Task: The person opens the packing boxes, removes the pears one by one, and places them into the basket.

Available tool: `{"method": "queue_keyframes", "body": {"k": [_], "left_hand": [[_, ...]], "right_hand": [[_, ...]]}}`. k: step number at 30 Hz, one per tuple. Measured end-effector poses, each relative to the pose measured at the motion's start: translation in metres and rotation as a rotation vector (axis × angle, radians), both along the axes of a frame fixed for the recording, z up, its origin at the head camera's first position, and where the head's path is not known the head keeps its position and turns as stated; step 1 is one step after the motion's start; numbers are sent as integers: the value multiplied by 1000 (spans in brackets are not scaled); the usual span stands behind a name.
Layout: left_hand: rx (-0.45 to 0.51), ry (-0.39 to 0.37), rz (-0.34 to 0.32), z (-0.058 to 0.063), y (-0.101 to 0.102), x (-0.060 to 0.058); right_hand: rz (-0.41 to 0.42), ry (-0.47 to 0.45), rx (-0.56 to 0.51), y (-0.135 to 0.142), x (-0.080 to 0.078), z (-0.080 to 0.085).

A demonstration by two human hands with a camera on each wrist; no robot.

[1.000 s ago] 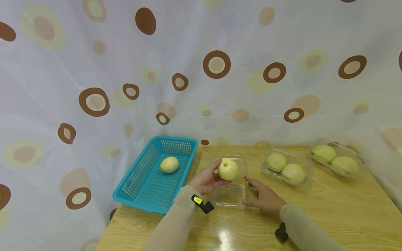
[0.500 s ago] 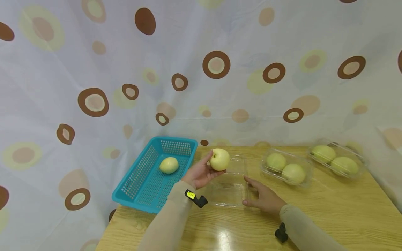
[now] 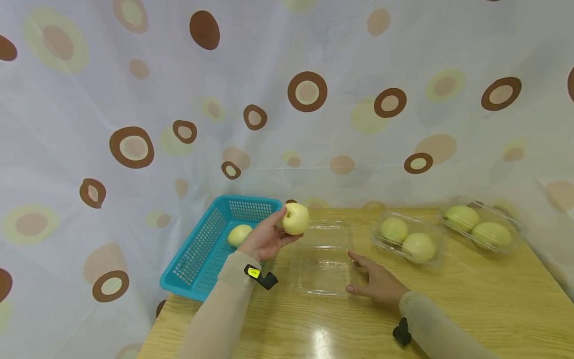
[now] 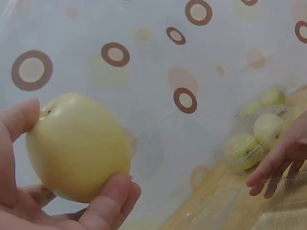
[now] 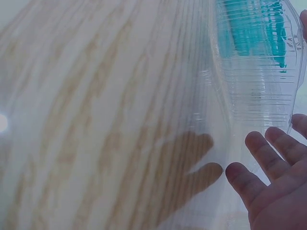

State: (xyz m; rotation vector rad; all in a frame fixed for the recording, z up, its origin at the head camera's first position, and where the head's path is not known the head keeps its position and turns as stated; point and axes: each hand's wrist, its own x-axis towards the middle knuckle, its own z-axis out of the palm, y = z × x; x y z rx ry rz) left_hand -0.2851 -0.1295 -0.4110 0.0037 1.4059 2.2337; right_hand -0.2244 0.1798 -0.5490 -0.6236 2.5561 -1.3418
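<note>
A pale yellow apple [image 3: 296, 218] is held up in my left hand [image 3: 262, 241], between the basket and an open clear plastic box. In the left wrist view, thumb and fingertips grip the apple [image 4: 79, 148] from both sides, its stem hollow turned toward the thumb. The clear plastic box [image 3: 326, 273] lies on the table with nothing in its two hollows. At the box's right edge my right hand [image 3: 380, 282] rests with fingers spread, holding nothing. The right wrist view shows its fingertips [image 5: 256, 143] right beside the ribbed plastic.
On the left stands a turquoise basket [image 3: 197, 257] with one yellow fruit [image 3: 238, 235] inside, partly behind my left hand. Two closed clear boxes, a nearer one [image 3: 441, 249] and a farther one [image 3: 515, 229], each hold two fruits at the right. A spotted curtain [image 3: 341, 124] hangs behind the table.
My left hand has carried the apple leftward and slightly up, from over the clear box toward the basket. The right hand has stayed at the box's edge.
</note>
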Motion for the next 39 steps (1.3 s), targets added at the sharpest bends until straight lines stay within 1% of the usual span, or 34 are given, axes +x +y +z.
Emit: {"method": "queue_keyframes", "body": {"k": [6,10,14,17,20,23,25,28,31,36,39], "left_hand": [[-50,46,11,8,-24,-3],[-103,85,17,11,-39,-4],[-154,99,26,13,-55,-4],[-197,80,54,12,-67,-4],[-281,65,89,9,-80,-6],[-381,57,140,5,-93,-9],[-442,61,168,3,-101,-12],[-511,57,208,-2,-112,-14],[-589,68,224,-7,-122,-13],[-762,100,231,-16,-135,-9],[-800,100,232,-20,-140,-8]], "right_hand": [[2,1,-10,0,0,-1],[1,-6,-11,1,0,-1],[3,-5,-14,1,-1,-1],[10,-4,-11,2,-2,-2],[15,-26,-17,3,-2,-3],[20,-42,-26,3,-2,-2],[17,-45,-27,3,-2,-1],[20,-30,-29,2,-2,0],[17,-23,-32,1,-1,0],[13,-22,-23,1,0,-1],[5,-30,-22,1,0,0]]}}
